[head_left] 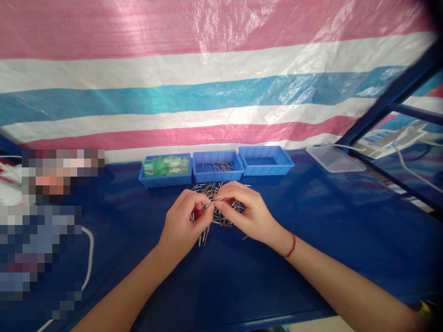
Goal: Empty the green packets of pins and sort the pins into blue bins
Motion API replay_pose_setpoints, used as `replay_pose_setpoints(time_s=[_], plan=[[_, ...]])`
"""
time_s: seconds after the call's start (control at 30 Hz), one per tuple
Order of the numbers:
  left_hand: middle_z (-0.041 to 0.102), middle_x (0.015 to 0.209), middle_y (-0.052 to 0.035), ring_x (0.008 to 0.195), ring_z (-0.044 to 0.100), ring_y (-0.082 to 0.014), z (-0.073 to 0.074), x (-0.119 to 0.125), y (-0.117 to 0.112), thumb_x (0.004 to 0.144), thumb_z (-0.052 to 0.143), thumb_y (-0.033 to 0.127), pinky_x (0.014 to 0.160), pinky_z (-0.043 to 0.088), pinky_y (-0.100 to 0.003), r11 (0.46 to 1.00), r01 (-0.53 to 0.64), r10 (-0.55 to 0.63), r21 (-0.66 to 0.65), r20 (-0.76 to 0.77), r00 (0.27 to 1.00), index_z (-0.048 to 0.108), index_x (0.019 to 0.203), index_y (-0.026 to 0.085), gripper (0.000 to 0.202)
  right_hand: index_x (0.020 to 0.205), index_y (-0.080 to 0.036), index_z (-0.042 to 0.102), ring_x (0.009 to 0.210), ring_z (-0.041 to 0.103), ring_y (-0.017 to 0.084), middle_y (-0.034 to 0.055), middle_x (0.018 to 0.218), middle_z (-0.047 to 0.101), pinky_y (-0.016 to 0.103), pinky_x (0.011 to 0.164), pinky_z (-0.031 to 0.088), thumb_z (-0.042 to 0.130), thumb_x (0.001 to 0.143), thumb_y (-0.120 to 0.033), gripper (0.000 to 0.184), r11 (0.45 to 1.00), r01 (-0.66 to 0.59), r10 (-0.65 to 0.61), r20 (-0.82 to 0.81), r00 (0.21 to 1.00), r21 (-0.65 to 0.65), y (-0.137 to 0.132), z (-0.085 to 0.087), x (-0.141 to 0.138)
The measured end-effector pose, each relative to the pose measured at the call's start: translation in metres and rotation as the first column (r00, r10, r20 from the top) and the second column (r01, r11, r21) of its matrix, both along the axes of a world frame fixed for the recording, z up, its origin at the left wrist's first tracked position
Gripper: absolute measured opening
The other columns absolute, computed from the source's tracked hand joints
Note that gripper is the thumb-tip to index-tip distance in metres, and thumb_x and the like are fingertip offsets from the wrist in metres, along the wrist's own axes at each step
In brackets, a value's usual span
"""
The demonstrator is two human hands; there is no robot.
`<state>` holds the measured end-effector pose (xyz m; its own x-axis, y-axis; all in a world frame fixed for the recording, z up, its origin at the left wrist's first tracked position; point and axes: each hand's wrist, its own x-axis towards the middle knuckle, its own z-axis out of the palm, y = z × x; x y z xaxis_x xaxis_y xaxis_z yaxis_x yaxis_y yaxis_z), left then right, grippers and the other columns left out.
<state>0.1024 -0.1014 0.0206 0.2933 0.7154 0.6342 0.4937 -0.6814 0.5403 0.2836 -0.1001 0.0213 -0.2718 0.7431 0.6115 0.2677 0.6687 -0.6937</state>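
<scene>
Head view is showing the left hand (183, 222) and right hand (248, 215) meeting, both pinching one pin (213, 203). Its long axis is running left to right between the fingertips, just above the pile (207, 188), both hands equally near.

Bare forearms converge above the pin pile (206, 188); left hand (183, 223) at its left edge, right hand (249, 214) at its right; both sets of fingertips pinch one metal pin (216, 201) over it.

We're seeing silver pins (207, 188) on a dark blue table (311, 221), green pieces (166, 165) in bright blue trays (217, 177), a pink-white-blue striped tarp (207, 92), a red wrist cord (292, 244).
</scene>
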Motion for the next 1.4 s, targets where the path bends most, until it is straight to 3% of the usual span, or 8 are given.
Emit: replay_pose_setpoints(time_s=[0.23,0.5,0.63,0.73,0.9,1.07,1.2,1.4], plan=[[0.051,0.077,0.0028,0.065,0.052,-0.0075,-0.005,-0.007,0.008,0.087,0.059,0.016,0.06,0.045,-0.018,0.997,0.071,-0.069,0.041,-0.061,0.996,0.056,0.096,0.02,0.01,0.098,-0.018,0.067,0.092,0.061,0.016,0.0076,0.096,0.066,0.03,0.082,0.051,0.056,0.092,-0.02,0.013,0.991,-0.097,0.086,0.117,0.989,0.095,0.008,-0.001,0.006],[0.057,0.087,0.0,0.069,0.056,-0.0086,-0.004,-0.004,0.003,0.09,0.055,0.016,0.063,0.047,-0.019,0.995,0.096,-0.094,0.025,-0.065,0.993,0.056,0.105,0.021,0.017,0.093,-0.018,0.067,0.087,0.062,0.016,0.0069,0.092,0.068,0.031,0.078,0.051,0.052,0.094,-0.022,0.016,0.985,-0.173,0.17,0.114,0.979,0.018,0.01,-0.004,0.005],[0.055,0.087,0.0007,0.067,0.056,-0.0086,-0.006,-0.003,0.003,0.091,0.053,0.021,0.065,0.049,-0.021,0.994,0.02,-0.021,-0.105,-0.012,1.0,0.048,0.123,0.02,0.032,0.087,-0.018,0.067,0.082,0.062,0.017,0.0058,0.086,0.069,0.032,0.077,0.05,0.049,0.095,-0.026,0.021,0.984,0.143,-0.155,0.12,0.981,0.103,0.028,-0.007,0.008],[0.056,0.089,0.0004,0.064,0.055,-0.0082,-0.009,-0.002,0.004,0.092,0.051,0.023,0.065,0.049,-0.022,0.986,0.02,-0.029,-0.168,-0.051,0.998,0.046,0.125,0.021,0.034,0.09,-0.017,0.069,0.087,0.06,0.022,0.0089,0.089,0.069,0.038,0.082,0.046,0.048,0.095,-0.031,0.025,0.886,0.394,-0.453,0.276,0.848,0.244,0.049,-0.012,0.017],[0.063,0.093,-0.0026,0.074,0.06,-0.0124,-0.012,-0.001,0.006,0.091,0.049,0.023,0.071,0.05,-0.025,0.977,0.032,-0.068,-0.209,-0.167,0.984,0.052,0.12,0.021,0.029,0.113,-0.017,0.066,0.108,0.054,0.028,0.0124,0.112,0.066,0.043,0.091,0.041,0.046,0.094,-0.032,0.031,0.775,0.536,-0.632,0.4,0.664,0.335,0.072,-0.019,0.048],[0.066,0.091,-0.0023,0.073,0.062,-0.0133,-0.012,0.0,0.005,0.091,0.049,0.022,0.07,0.05,-0.026,0.973,0.027,-0.073,-0.23,-0.193,0.978,0.055,0.119,0.02,0.028,0.106,-0.013,0.067,0.103,0.06,0.029,0.0142,0.104,0.07,0.048,0.102,0.032,0.039,0.092,-0.022,0.033,0.723,0.667,-0.65,0.504,0.568,0.181,0.08,-0.029,0.074],[0.068,0.09,-0.0026,0.074,0.063,-0.0143,-0.009,0.0,0.005,0.089,0.051,0.021,0.071,0.05,-0.026,0.975,0.007,-0.059,-0.222,-0.23,0.971,0.058,0.116,0.019,0.028,0.087,-0.019,0.07,0.093,0.065,0.025,0.0066,0.093,0.074,0.051,0.108,0.021,0.04,0.09,-0.021,0.03,0.751,0.65,-0.607,0.508,0.61,0.117,0.081,-0.032,0.076],[0.067,0.09,-0.0036,0.08,0.064,-0.0164,-0.011,-0.006,0.014,0.091,0.05,0.022,0.073,0.049,-0.027,0.983,-0.034,-0.019,-0.181,-0.281,0.959,0.062,0.107,0.02,0.021,0.08,-0.019,0.068,0.09,0.066,0.024,0.0054,0.091,0.074,0.049,0.11,0.019,0.043,0.087,-0.021,0.026,0.785,0.616,-0.566,0.49,0.663,0.072,0.075,-0.028,0.075]])
